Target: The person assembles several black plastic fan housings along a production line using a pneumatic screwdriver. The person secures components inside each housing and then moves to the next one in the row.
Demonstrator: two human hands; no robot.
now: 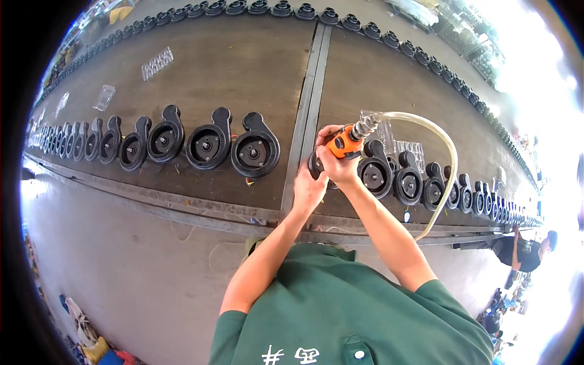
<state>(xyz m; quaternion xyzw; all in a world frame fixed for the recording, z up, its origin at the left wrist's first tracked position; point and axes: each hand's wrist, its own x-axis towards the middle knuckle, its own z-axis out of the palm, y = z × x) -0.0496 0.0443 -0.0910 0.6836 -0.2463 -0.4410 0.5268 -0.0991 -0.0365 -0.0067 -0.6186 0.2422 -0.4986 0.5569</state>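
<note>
Tool (345, 143), orange-bodied with black fittings and a coiled, metal-coloured neck, gripped in my right hand (336, 161) over the brown-topped desk (255, 67). Fingers of that hand wrap the body. Its long axis slants: the neck points away and to the right, where a clear, yellowish flexible hose (454, 152) joins it, while the opposite end faces left and toward me, at a round black plastic housing (314, 165) mostly covered by the hands.

I judge the governing relation to be the line of the tool against this housing, which lies left of the orange body and slightly nearer to me, beside the grey metal strip (310, 103) crossing the desk. My left hand (309, 187) is the nearer to the housing, resting at its near edge; whether its fingers clasp the part I cannot tell. The working tip is likewise hidden, so I cannot confirm contact.

Flanking the pair: a similar black housing with a central shaft (255, 153), well apart on the left across the strip, and a matching black unit (374, 176) just right of my right wrist.
</note>
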